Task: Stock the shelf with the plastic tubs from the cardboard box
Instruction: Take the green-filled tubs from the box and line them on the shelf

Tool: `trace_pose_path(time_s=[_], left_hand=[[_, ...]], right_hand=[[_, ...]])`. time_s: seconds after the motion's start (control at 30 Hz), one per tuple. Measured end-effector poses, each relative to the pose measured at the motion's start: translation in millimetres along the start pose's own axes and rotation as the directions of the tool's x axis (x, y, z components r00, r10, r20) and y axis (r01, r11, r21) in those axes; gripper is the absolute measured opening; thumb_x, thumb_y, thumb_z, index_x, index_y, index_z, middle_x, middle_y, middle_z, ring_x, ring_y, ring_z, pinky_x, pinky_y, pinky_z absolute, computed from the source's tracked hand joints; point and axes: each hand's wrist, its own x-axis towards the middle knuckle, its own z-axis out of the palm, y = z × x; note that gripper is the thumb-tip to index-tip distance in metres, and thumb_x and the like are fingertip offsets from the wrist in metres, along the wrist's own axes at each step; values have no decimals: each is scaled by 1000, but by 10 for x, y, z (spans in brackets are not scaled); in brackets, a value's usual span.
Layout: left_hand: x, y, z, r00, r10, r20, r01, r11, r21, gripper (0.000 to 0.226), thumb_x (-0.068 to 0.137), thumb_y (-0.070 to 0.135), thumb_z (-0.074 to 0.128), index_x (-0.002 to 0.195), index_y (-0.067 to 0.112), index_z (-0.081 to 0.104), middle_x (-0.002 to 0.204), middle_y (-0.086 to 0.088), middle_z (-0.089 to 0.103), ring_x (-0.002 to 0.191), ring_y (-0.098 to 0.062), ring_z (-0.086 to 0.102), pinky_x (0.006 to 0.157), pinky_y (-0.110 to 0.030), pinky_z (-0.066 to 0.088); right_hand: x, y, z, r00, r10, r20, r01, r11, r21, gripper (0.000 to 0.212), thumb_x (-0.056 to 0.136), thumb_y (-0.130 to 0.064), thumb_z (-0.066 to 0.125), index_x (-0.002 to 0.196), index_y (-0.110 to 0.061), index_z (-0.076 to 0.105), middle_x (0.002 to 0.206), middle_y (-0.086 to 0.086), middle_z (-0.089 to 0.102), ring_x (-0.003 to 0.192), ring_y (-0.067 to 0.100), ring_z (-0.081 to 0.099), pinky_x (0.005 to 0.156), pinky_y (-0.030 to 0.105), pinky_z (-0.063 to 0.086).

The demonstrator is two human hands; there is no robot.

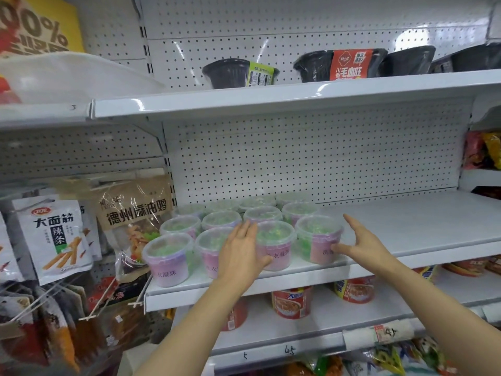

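On the white shelf (406,229), tubs (273,245) packed in rows at the left end. Left hand (241,253) flat against two front tubs, fingers straight. Right hand (363,240) spread, thumb touching the end tub (318,238).

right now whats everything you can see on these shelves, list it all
plastic tubs: about a dozen, clear with purple labels and green contents, left part of the middle shelf
black bowls: at least four, top shelf
red noodle cups: at least three, shelf below
snack bags: several, white and brown, hanging at left
packets: red and yellow, far right
left hand: open, fingers against a front-row tub
right hand: open, thumb at the rightmost front tub
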Motion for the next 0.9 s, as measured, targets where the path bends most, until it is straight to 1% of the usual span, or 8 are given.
trace_pose_path(time_s=[0.07,0.23,0.33,0.5,0.6,0.67,0.77,0.9], left_hand=[[53,-58,-130,997,63,38,-64,998,25,103,78,59,73,157,22,20,166,1,14,153,-17,10,123,-35,14],[169,-280,-522,971,194,138,-211,969,125,130,66,75,71,159,20,0,167,2,-4,154,-17,-3,125,-41,6],[189,-519,-735,945,286,161,-310,939,149,138,59,80,71,158,24,-8,166,3,-12,153,-18,-8,125,-41,3],[199,-998,-1184,889,419,184,-443,889,113,143,55,81,73,158,27,-11,164,7,-21,153,-17,-14,124,-40,-1],[237,-1242,-1438,858,474,199,-499,860,103,147,51,82,73,157,28,-12,164,8,-20,153,-18,-11,125,-44,3],[246,-1343,-1547,832,514,206,-544,830,126,148,51,81,73,158,26,-12,165,6,-17,153,-19,-8,125,-44,5],[189,-1420,-1616,788,570,231,-604,789,113,145,56,77,76,158,21,-11,166,2,-13,154,-20,-6,125,-40,3],[45,-1416,-1659,741,620,258,-653,755,61,144,57,74,77,158,20,-10,167,1,-11,154,-21,-5,123,-40,1]], right_hand=[[-83,-91,-41,999,-50,-14,48,991,-123,97,79,-29,78,154,-19,17,158,2,27,142,23,31,110,37,30],[-337,-463,-170,988,-147,-40,124,928,-352,116,67,-41,85,155,-20,12,161,-3,19,146,16,22,114,29,25],[-529,-727,-206,986,-156,-60,114,887,-447,122,62,-46,87,155,-20,11,162,-4,14,147,14,16,115,30,22],[-860,-1265,-78,975,-170,-141,58,813,-580,127,60,-53,85,155,-18,8,162,-1,10,149,18,12,120,35,18],[-1074,-1623,123,966,-158,-207,-11,769,-639,127,61,-54,84,155,-18,7,163,0,11,149,19,11,120,38,18],[-1221,-1845,291,960,-139,-242,-54,758,-650,126,62,-52,84,155,-16,7,162,1,11,149,20,12,120,36,17],[-1417,-2117,553,958,-88,-274,-122,736,-666,126,63,-52,84,155,-13,6,163,2,10,149,20,11,120,33,16],[-1700,-2438,766,953,-25,-302,-197,707,-679,127,64,-51,84,155,-10,6,163,4,11,149,21,12,120,33,17]])
